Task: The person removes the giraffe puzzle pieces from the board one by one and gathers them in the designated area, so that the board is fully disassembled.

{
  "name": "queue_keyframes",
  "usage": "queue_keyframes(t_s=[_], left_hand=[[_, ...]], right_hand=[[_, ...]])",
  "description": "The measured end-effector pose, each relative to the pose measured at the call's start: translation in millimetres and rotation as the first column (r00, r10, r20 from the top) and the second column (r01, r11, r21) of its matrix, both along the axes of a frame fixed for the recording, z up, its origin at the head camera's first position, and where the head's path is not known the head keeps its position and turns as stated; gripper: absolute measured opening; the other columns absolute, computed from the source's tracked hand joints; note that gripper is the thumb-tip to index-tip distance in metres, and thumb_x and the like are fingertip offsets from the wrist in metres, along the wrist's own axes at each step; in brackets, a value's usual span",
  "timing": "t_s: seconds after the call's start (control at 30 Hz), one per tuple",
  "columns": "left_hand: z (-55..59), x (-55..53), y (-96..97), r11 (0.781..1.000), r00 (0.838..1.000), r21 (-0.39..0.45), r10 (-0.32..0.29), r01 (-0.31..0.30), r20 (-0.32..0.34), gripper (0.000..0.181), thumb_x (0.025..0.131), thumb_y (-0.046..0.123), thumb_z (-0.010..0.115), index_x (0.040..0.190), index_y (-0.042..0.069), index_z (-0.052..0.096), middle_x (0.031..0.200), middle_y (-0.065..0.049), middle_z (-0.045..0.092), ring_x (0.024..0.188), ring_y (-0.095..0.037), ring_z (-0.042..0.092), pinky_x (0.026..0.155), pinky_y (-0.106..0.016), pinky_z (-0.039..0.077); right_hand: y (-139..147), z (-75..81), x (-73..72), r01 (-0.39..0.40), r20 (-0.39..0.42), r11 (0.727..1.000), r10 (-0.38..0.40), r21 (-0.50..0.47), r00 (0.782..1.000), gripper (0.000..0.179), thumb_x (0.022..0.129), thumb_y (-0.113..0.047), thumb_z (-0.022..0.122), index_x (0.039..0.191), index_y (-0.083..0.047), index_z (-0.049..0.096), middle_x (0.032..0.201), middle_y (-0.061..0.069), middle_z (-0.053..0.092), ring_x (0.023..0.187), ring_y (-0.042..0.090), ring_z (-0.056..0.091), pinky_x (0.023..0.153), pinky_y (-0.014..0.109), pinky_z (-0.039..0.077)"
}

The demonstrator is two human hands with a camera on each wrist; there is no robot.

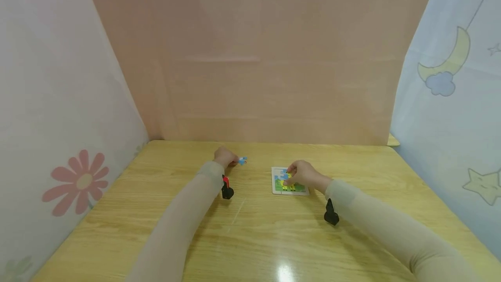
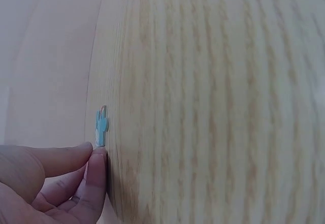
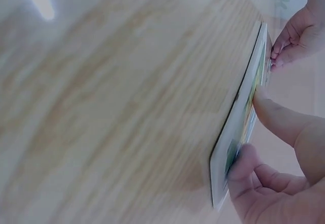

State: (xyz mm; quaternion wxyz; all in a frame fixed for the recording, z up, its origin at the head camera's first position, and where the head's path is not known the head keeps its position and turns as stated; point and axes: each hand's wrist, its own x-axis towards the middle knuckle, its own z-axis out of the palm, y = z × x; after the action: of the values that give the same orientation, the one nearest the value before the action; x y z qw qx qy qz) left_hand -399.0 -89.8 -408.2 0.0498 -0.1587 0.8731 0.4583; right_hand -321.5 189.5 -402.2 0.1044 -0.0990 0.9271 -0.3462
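A small blue jigsaw piece [image 1: 242, 160], with a bit of white and red, is pinched at one end between the thumb and forefinger of my left hand [image 1: 225, 157]. In the left wrist view the piece [image 2: 101, 126] stands out beyond the fingertips, close to the tabletop. To the right, a square jigsaw board [image 1: 273, 182] with a pale rim lies flat, showing a yellow animal on green under blue. My right hand [image 1: 307, 174] rests over its right part, thumb and fingertips touching the picture side. The hand hides some of the picture.
A wooden table [image 1: 250, 229] spreads under both arms. Behind it hangs a plain tan sheet [image 1: 270, 55], and patterned pale curtains [image 1: 58, 99] flank both sides. Each wrist carries a black device [image 1: 331, 214].
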Motion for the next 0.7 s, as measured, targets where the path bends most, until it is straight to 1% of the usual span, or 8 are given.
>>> queue_keyframes(t_s=[0.07, 0.13, 0.2, 0.27, 0.3, 0.43, 0.6, 0.7], left_hand=[[-0.2, -0.7, -1.0, 1.0, 1.0, 0.02, 0.006, -0.007, 0.01, 0.028, 0.077, 0.007, 0.077, 0.101, -0.006, 0.071, 0.062, -0.007, 0.067, 0.047, -0.009, 0.058, 0.056, -0.021, 0.053], [-1.7, -2.6, -2.2, 0.997, 1.0, 0.071, 0.016, -0.016, 0.01, 0.028, 0.078, 0.005, 0.076, 0.103, -0.007, 0.07, 0.074, -0.011, 0.072, 0.047, -0.009, 0.06, 0.057, -0.022, 0.056], [-3.0, -3.9, -2.1, 0.992, 1.0, 0.127, 0.016, -0.016, 0.004, 0.026, 0.08, 0.003, 0.075, 0.105, -0.006, 0.07, 0.087, -0.015, 0.074, 0.048, -0.008, 0.061, 0.059, -0.022, 0.057], [-4.2, -4.6, -1.9, 0.986, 1.0, 0.165, 0.012, -0.012, 0.0, 0.024, 0.081, 0.001, 0.074, 0.104, -0.006, 0.071, 0.094, -0.018, 0.074, 0.049, -0.008, 0.063, 0.06, -0.023, 0.058], [-5.0, -4.7, -2.1, 0.984, 1.0, 0.176, 0.009, -0.008, -0.002, 0.023, 0.081, 0.001, 0.074, 0.104, -0.006, 0.071, 0.096, -0.018, 0.073, 0.049, -0.007, 0.063, 0.06, -0.022, 0.058], [-5.6, -4.4, -2.0, 0.984, 1.0, 0.178, 0.001, 0.0, -0.002, 0.023, 0.08, 0.0, 0.075, 0.102, -0.006, 0.072, 0.096, -0.018, 0.074, 0.05, -0.007, 0.064, 0.062, -0.022, 0.059], [-3.5, -5.7, 1.0, 0.969, 1.0, 0.248, 0.015, -0.016, 0.003, 0.021, 0.082, -0.002, 0.073, 0.103, -0.005, 0.072, 0.105, -0.021, 0.071, 0.052, -0.007, 0.065, 0.063, -0.022, 0.059], [-3.7, -7.5, 1.6, 0.968, 1.0, 0.249, 0.017, -0.018, 0.006, 0.02, 0.083, -0.002, 0.073, 0.103, -0.004, 0.073, 0.106, -0.021, 0.071, 0.052, -0.008, 0.065, 0.062, -0.022, 0.059]], right_hand=[[-0.4, -0.8, -0.6, 0.001, -0.01, 1.0, -0.001, 0.006, 1.0, 0.041, 0.076, -0.019, 0.084, 0.105, 0.0, 0.063, 0.093, 0.009, 0.058, 0.083, 0.021, 0.051, 0.073, 0.031, 0.047], [-0.7, -1.1, -1.4, -0.003, -0.027, 1.0, 0.003, 0.01, 1.0, 0.041, 0.075, -0.019, 0.084, 0.104, 0.001, 0.063, 0.093, 0.009, 0.058, 0.083, 0.021, 0.051, 0.073, 0.032, 0.047], [-0.5, -0.7, -1.7, 0.011, -0.03, 1.0, -0.01, 0.006, 0.999, 0.041, 0.075, -0.019, 0.084, 0.104, 0.0, 0.063, 0.093, 0.009, 0.059, 0.083, 0.021, 0.051, 0.074, 0.032, 0.047], [0.2, -0.3, -1.8, 0.013, -0.039, 1.0, -0.013, 0.013, 0.999, 0.042, 0.075, -0.02, 0.085, 0.105, 0.0, 0.064, 0.093, 0.009, 0.059, 0.083, 0.02, 0.052, 0.074, 0.032, 0.048], [0.5, -0.1, -1.7, 0.015, -0.039, 1.0, -0.014, 0.015, 0.999, 0.043, 0.074, -0.02, 0.085, 0.105, 0.001, 0.064, 0.093, 0.009, 0.059, 0.083, 0.02, 0.052, 0.074, 0.032, 0.048], [1.2, 0.0, -1.4, 0.021, -0.033, 1.0, -0.021, 0.014, 0.999, 0.044, 0.074, -0.021, 0.085, 0.106, 0.0, 0.063, 0.094, 0.009, 0.059, 0.084, 0.02, 0.052, 0.075, 0.033, 0.048], [4.2, -0.7, -3.4, 0.021, -0.039, 1.0, -0.021, 0.006, 0.999, 0.044, 0.075, -0.021, 0.084, 0.106, 0.001, 0.063, 0.094, 0.009, 0.059, 0.083, 0.02, 0.051, 0.074, 0.032, 0.048], [5.8, -1.8, -4.8, 0.021, -0.042, 1.0, -0.02, 0.008, 0.999, 0.044, 0.075, -0.022, 0.085, 0.106, 0.0, 0.063, 0.094, 0.009, 0.059, 0.083, 0.02, 0.052, 0.074, 0.032, 0.049]])
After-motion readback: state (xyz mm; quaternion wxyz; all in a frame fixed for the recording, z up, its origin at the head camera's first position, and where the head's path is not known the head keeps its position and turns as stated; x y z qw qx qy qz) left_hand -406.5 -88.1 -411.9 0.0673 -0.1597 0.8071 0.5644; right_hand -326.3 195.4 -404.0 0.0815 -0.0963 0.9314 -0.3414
